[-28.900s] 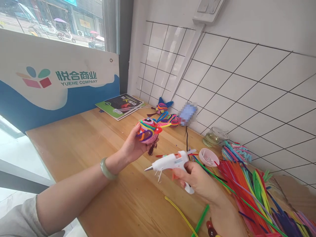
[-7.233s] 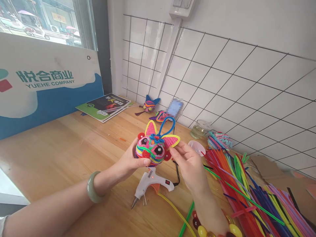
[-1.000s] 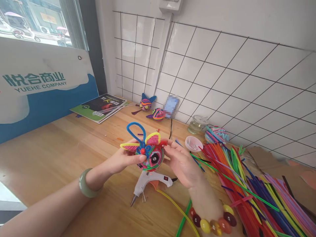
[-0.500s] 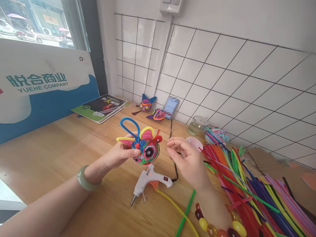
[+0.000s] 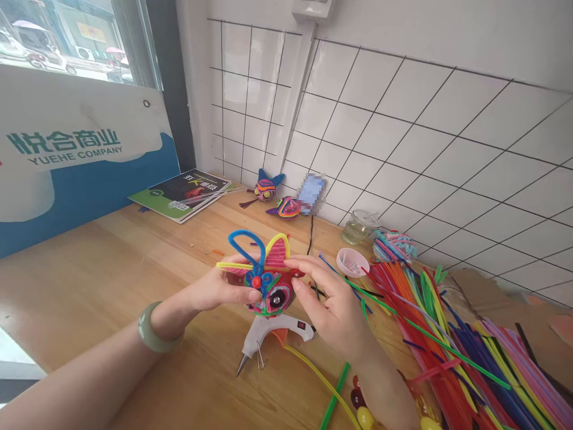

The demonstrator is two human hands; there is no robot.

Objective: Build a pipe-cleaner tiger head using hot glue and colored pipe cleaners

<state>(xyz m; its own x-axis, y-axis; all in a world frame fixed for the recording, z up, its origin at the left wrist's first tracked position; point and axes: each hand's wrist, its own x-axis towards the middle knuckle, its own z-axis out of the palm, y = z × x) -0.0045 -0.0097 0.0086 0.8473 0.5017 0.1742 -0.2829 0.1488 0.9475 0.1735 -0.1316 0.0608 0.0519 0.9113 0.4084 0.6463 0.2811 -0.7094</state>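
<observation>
My left hand (image 5: 215, 292) grips a small animal head (image 5: 271, 307) of coloured pipe cleaners from its left side, thumb across the front. The head has pink ears edged in yellow, a tall blue loop (image 5: 242, 233), a blue flower with a red centre and a black eye with a clear gem. At the head's right side, my right hand (image 5: 331, 301) has its thumb and fingers closed around a red curl (image 5: 298, 273) with a tiny bead, which they partly cover. Just below the head, a white hot glue gun (image 5: 257, 337) lies on the table, nozzle towards me.
Bundles of pipe cleaners (image 5: 447, 334) spread over the right side. A pink bowl of gems (image 5: 353, 263), a glass jar (image 5: 358, 227) and a blue-pink wrapped ball (image 5: 394, 246) stand behind. Two finished-looking heads (image 5: 265, 186) and a phone (image 5: 311, 194) are by the wall; booklets (image 5: 183, 194) lie left.
My right hand has moved left and now touches the red curl on the head's side. The head has shifted slightly right and down in my left hand, covering the glue gun's top.
</observation>
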